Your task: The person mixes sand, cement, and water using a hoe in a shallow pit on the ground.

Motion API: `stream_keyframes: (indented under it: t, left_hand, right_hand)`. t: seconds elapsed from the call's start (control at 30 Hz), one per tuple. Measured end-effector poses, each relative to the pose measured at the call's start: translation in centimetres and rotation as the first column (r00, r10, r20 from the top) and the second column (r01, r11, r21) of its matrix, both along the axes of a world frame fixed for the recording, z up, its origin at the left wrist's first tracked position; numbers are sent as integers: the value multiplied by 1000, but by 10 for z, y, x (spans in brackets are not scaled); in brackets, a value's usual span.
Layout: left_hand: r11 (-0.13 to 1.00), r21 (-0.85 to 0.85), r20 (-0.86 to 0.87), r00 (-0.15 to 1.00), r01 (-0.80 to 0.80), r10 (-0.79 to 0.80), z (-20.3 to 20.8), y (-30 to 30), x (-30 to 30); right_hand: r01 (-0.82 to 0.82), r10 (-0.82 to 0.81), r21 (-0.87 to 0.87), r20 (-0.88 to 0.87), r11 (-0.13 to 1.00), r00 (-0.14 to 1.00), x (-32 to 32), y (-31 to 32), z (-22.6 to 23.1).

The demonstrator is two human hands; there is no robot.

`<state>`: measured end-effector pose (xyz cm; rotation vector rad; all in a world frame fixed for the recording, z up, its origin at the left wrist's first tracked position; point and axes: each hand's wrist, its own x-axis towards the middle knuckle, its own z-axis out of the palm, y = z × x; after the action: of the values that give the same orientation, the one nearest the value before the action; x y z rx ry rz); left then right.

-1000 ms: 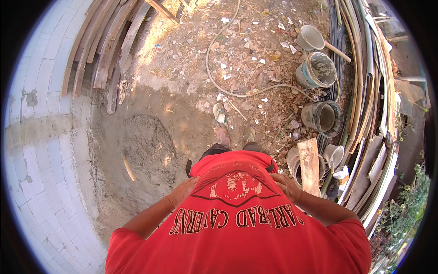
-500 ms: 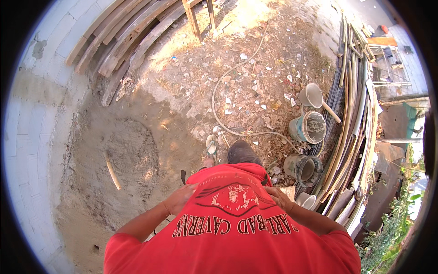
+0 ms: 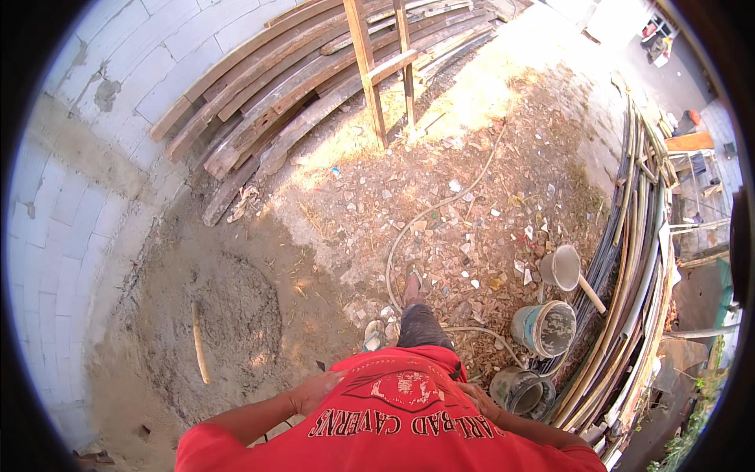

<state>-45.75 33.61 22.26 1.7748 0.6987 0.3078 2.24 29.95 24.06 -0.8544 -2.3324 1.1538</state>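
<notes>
My left hand (image 3: 316,392) lies against the left side of my red shirt (image 3: 393,440) at the waist, fingers flat on the cloth, holding nothing. On the other side my right hand (image 3: 480,398) rests on the shirt in the same way; its fingers are partly hidden by the folds, and nothing shows in it. Both elbows point outward. Below, one sandalled foot (image 3: 414,285) is forward on the rubble, and the other foot (image 3: 374,337) stands behind it to the left.
At left, a pale wooden stick (image 3: 199,344) lies on a grey wet-looking mound (image 3: 244,315) beside a block wall (image 3: 71,259). Timber planks (image 3: 259,102) lie behind. A hose (image 3: 395,252) crosses the rubble. Buckets (image 3: 548,329) and a long-handled scoop (image 3: 562,267) stand near long poles (image 3: 629,291) at right.
One foot has stepped forward past the other. The view has tilted up, so the planks and wooden posts show more fully. Both hands stay at the waist.
</notes>
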Motion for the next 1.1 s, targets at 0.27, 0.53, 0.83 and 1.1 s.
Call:
stream_keyframes:
  t: [0.27,0.53,0.83,1.1]
  left_hand:
    - [770,-618,44,970,-161,238,-102,61,33]
    - [514,-727,-301,884,-456,359,-53,162,92]
    - [718,-597,-195,933,-358,303,-41,230,120]
    - [838,-410,-388,900,-360,197,-32,194,79]
  right_hand:
    - [-53,61,-226,27,973,998,81,156,-13]
    - [-88,78,-118,-87,989,993,109,281,26]
    - [-137,126,-102,-101,985,987,136,357,36]
    - [587,-376,-58,717,807,587,135,465,-117]
